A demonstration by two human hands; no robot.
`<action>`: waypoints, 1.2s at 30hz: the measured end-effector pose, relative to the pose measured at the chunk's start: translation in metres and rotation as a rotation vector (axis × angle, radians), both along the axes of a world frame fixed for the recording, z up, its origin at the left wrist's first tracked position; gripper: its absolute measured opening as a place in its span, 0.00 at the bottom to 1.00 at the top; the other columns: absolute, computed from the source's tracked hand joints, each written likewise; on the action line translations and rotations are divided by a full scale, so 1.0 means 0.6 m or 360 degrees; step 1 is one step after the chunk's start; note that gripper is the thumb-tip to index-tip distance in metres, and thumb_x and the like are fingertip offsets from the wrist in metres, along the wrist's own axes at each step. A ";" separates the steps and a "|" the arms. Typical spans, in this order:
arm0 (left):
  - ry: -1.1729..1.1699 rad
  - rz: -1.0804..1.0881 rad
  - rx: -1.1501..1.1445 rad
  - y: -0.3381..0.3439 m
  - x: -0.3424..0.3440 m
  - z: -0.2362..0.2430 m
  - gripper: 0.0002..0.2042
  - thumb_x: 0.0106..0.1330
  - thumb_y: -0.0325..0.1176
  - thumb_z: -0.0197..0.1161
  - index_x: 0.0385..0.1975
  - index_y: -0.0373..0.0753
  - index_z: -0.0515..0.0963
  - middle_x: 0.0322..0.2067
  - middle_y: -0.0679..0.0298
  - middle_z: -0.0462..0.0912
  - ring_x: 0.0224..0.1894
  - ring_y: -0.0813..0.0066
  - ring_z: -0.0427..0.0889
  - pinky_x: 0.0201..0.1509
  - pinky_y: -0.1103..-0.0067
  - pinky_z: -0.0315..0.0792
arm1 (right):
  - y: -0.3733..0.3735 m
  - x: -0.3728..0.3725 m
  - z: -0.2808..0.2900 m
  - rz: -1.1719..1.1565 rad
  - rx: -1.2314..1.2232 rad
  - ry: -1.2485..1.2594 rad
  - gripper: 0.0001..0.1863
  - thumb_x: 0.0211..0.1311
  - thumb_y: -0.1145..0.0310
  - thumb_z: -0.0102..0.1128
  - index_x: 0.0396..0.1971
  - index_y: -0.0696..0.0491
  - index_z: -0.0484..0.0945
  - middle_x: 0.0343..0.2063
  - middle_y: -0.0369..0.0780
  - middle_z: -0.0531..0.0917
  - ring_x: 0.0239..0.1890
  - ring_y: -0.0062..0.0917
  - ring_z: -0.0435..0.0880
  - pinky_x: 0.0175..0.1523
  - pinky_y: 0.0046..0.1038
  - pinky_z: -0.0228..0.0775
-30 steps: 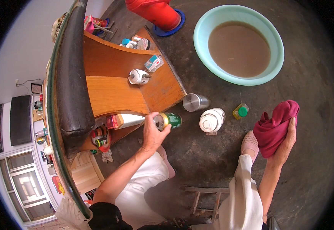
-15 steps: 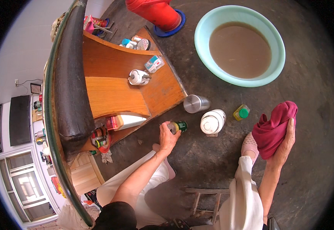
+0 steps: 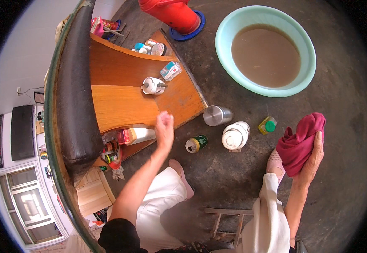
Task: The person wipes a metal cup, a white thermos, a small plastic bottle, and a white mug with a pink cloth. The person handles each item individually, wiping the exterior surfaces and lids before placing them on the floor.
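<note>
My right hand (image 3: 313, 162) is wrapped round a bunched maroon cloth (image 3: 300, 145), held above the floor by my right foot. My left hand (image 3: 164, 131) is raised in front of the wooden cabinet (image 3: 185, 101); its fingers are smeared by motion, and nothing plainly shows in them. A green and gold can (image 3: 196, 143) stands on the floor to the right of that hand, apart from it. Beside the can are a white rounded bottle (image 3: 236, 135), a steel cylinder (image 3: 217, 115) and a small clear container with a green lid (image 3: 268, 125).
A pale green basin (image 3: 308, 76) of murky brown water stands on the far floor. Left of it is a red bucket-like container (image 3: 173, 17) with a blue base. On the cabinet shelf sit a white jug (image 3: 153, 86) and a small box (image 3: 170, 71). A wooden stool (image 3: 227, 211) is below me.
My left hand has let go of the can and moved up and left toward the cabinet. The can stays on the floor. My right hand still grips the cloth, almost unmoved.
</note>
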State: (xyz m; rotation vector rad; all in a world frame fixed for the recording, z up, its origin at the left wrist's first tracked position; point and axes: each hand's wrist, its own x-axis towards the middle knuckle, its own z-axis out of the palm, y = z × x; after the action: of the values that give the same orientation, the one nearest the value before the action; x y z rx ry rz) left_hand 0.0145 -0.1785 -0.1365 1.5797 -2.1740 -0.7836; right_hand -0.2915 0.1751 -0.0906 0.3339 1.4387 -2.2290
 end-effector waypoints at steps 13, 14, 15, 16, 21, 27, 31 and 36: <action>0.0680 0.0976 0.0453 -0.222 -0.124 -0.027 0.43 0.51 0.49 0.78 0.65 0.43 0.64 0.62 0.66 0.71 0.56 0.69 0.77 0.57 0.66 0.72 | -0.008 0.001 0.009 -0.0013 0.0260 0.0033 0.26 0.71 0.55 0.57 0.59 0.59 0.73 0.51 0.42 0.81 0.49 0.24 0.82 0.57 0.28 0.73; 0.0704 0.1066 0.0409 -0.231 -0.128 -0.033 0.43 0.50 0.48 0.79 0.65 0.40 0.63 0.62 0.63 0.71 0.56 0.69 0.77 0.57 0.66 0.73 | -0.009 0.001 0.008 -0.0007 0.0240 0.0032 0.26 0.71 0.55 0.57 0.59 0.59 0.73 0.51 0.41 0.81 0.50 0.24 0.82 0.58 0.28 0.73; 0.0728 0.1156 0.0365 -0.242 -0.136 -0.040 0.44 0.49 0.47 0.80 0.64 0.38 0.63 0.62 0.61 0.70 0.56 0.69 0.77 0.57 0.66 0.74 | -0.010 0.002 0.006 -0.0001 0.0221 0.0032 0.26 0.71 0.55 0.57 0.59 0.59 0.73 0.51 0.41 0.81 0.50 0.24 0.82 0.58 0.28 0.73; 0.0777 0.1206 0.0328 -0.251 -0.139 -0.045 0.46 0.48 0.45 0.81 0.65 0.35 0.60 0.62 0.57 0.70 0.56 0.67 0.78 0.56 0.67 0.76 | -0.011 0.003 0.004 0.0006 0.0202 0.0031 0.26 0.71 0.55 0.57 0.59 0.59 0.73 0.51 0.41 0.81 0.50 0.24 0.81 0.59 0.28 0.72; 0.0914 0.1378 0.0198 -0.288 -0.145 -0.065 0.50 0.46 0.35 0.81 0.64 0.31 0.52 0.59 0.48 0.70 0.54 0.59 0.80 0.48 0.71 0.83 | -0.016 0.010 0.001 0.0063 0.0187 0.0019 0.26 0.71 0.56 0.58 0.60 0.59 0.73 0.52 0.40 0.81 0.52 0.23 0.80 0.60 0.27 0.70; 0.0982 0.1141 0.0263 -0.274 -0.133 -0.059 0.40 0.50 0.36 0.78 0.61 0.31 0.63 0.57 0.50 0.73 0.49 0.61 0.82 0.45 0.71 0.82 | -0.021 0.012 0.005 0.0096 0.0206 0.0100 0.24 0.72 0.56 0.57 0.59 0.58 0.74 0.50 0.39 0.81 0.51 0.21 0.80 0.59 0.26 0.70; 0.0929 0.1100 0.0271 -0.214 -0.144 -0.014 0.32 0.55 0.45 0.74 0.59 0.39 0.72 0.58 0.57 0.74 0.52 0.64 0.80 0.53 0.67 0.76 | -0.018 0.012 0.010 0.0126 0.0241 0.0109 0.24 0.72 0.56 0.56 0.58 0.58 0.74 0.50 0.38 0.81 0.50 0.21 0.80 0.59 0.25 0.69; 0.1008 0.0753 0.0543 -0.167 -0.096 0.034 0.34 0.57 0.52 0.71 0.61 0.43 0.69 0.56 0.60 0.75 0.59 0.64 0.74 0.62 0.62 0.68 | -0.025 0.016 0.012 0.0101 0.0219 0.0071 0.25 0.71 0.55 0.57 0.58 0.59 0.74 0.51 0.40 0.81 0.50 0.21 0.80 0.58 0.25 0.70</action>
State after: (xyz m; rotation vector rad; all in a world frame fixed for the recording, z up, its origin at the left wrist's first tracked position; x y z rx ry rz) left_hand -0.0432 -0.2787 -0.1161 1.6088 -1.2109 -1.3114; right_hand -0.2821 0.1598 -0.0832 0.2803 1.6082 -2.1048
